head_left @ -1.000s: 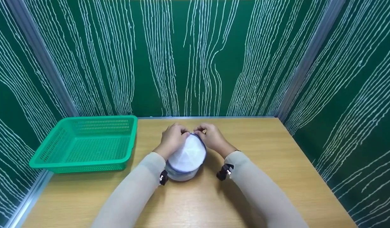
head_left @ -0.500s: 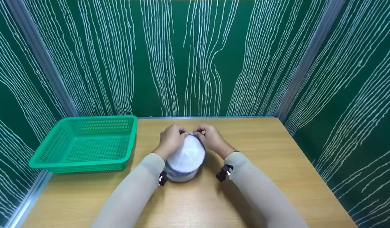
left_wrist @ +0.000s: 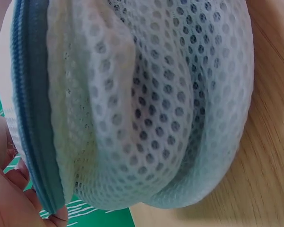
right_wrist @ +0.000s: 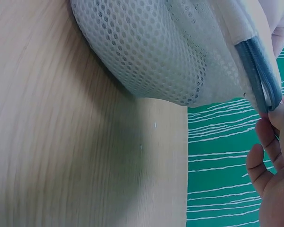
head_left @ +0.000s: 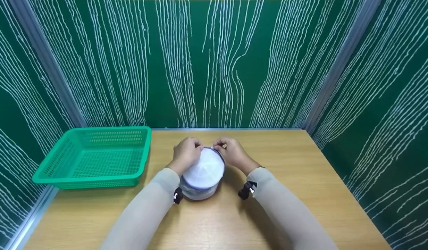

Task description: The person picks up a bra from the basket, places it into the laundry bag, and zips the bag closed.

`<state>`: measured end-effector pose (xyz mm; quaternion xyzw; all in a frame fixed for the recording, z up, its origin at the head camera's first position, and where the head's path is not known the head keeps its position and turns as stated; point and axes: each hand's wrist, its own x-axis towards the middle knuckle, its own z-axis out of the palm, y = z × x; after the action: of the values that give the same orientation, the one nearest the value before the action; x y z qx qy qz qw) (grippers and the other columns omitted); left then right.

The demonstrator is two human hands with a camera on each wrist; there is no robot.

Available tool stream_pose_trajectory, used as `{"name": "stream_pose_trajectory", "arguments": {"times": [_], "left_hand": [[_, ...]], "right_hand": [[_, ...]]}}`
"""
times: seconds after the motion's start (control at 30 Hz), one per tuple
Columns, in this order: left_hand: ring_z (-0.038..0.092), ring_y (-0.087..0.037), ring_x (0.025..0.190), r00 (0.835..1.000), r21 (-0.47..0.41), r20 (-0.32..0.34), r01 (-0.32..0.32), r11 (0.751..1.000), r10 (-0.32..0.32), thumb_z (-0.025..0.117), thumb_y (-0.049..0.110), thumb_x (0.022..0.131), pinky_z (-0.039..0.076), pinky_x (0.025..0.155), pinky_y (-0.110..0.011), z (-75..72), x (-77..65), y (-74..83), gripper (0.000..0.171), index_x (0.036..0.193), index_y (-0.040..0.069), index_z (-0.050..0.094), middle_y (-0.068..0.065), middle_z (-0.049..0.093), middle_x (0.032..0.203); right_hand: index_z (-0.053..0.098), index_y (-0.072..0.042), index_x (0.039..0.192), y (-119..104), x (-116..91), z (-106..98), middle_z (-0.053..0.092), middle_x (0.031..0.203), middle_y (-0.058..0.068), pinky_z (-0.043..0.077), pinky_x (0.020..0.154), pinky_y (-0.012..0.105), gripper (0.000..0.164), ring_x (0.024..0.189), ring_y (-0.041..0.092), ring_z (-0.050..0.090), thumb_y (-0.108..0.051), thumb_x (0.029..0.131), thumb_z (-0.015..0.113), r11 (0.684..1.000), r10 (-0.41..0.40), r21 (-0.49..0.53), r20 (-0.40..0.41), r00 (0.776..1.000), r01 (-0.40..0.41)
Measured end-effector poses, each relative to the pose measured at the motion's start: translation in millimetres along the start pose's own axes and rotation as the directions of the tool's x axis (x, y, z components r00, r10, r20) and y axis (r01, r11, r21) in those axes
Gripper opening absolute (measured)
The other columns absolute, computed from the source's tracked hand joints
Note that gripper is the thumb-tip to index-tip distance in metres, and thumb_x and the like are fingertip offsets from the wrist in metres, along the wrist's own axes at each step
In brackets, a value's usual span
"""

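A white mesh laundry bag (head_left: 204, 171), round with a pale top panel, stands on the table in the head view. A blue-grey zipper (left_wrist: 32, 104) runs around its upper rim. At the far side of that rim, my left hand (head_left: 186, 153) pinches the zipper edge between thumb and fingers. Just to the right, my right hand (head_left: 235, 152) pinches the rim where the zipper tape ends, folded into a loop in the right wrist view. Honeycomb mesh side wall (right_wrist: 137, 52) sags in soft folds. The zipper pull is hidden by the fingers.
A green plastic basket (head_left: 90, 180) stands at the left of the wooden table (head_left: 286, 194), with nothing visible inside. Green panels (head_left: 207, 69) with white wavy lines enclose the table at the back and sides. Dark wrist mounts (head_left: 246, 190) sit by both sleeves.
My left hand has slid slightly left along the rim, widening the gap to my right hand, which stays nearly in place. The bag has shifted slightly left.
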<state>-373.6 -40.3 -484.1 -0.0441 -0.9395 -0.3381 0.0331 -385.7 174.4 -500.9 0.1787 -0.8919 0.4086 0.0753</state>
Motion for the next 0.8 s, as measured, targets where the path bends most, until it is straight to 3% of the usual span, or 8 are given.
{"name": "stream_pose_trajectory", "arguments": {"times": [0.2,0.5,0.8], "left_hand": [[0.074,-0.029,0.119,1.0,0.037,-0.025,0.007,0.999,-0.007,0.069,0.03,0.114,0.047,0.119,-0.057,-1.1,-1.2,1.2,0.018,0.106,0.02,0.082,-0.001,0.082,0.114],[0.067,-0.027,0.113,0.994,-0.016,-0.025,0.106,0.994,-0.106,0.065,0.029,0.117,0.05,0.114,-0.055,-4.8,-4.8,-5.6,0.017,0.111,0.019,0.078,-0.002,0.076,0.113],[0.07,-0.028,0.107,0.996,0.024,-0.056,0.068,0.997,-0.066,0.065,0.026,0.116,0.047,0.116,-0.056,-8.9,-4.8,-11.5,0.018,0.104,0.017,0.076,-0.004,0.077,0.107]], "right_hand": [[0.082,-0.01,0.11,0,-1,0,0.083,0.112,0.007,0.067,0.097,0.044,0.01,0.11,0.022,0.076,-0.005,0.11,0.074,0.999,-0.04,-0.013,-0.006,0.999,0.04],[0.082,-0.01,0.111,3,-2,-2,0.083,0.113,0.008,0.067,0.1,0.045,0.009,0.113,0.025,0.077,-0.006,0.109,0.075,0.999,-0.044,-0.024,-0.014,0.999,0.044],[0.082,-0.01,0.113,4,-4,-4,0.082,0.115,0.008,0.068,0.102,0.044,0.008,0.117,0.028,0.077,-0.008,0.11,0.075,1.0,-0.019,-0.01,-0.001,1.0,0.019]]}}
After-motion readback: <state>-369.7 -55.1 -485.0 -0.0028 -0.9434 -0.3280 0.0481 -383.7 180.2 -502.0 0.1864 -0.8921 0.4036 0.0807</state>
